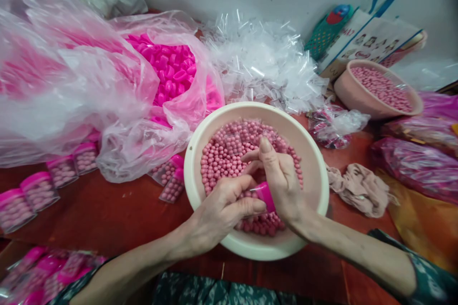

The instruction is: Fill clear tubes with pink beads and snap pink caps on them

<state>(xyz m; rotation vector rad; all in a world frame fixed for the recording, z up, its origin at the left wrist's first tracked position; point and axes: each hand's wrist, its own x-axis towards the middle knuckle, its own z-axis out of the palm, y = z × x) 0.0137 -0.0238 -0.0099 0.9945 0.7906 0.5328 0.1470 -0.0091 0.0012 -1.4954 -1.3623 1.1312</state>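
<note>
My left hand (225,205) is closed round a small clear plastic box (249,193) of pink beads, held over the bowl. At the box's right end is a bright pink cap (265,196), with the palm of my right hand (282,178) pressed against it. My right fingers curl toward the box, thumb raised; their tips are partly hidden. Beneath both hands stands a cream bowl (192,167) of loose pink beads (218,164). Several clear boxes filled with beads (233,144) lie on top of them.
Left of the bowl, an open plastic bag (132,147) holds pink caps (175,74). Clear empty boxes (261,62) are heaped behind. Capped boxes (39,190) line the left side. A second bowl (343,90), a crumpled cloth (365,190) and purple packets (418,167) are at right.
</note>
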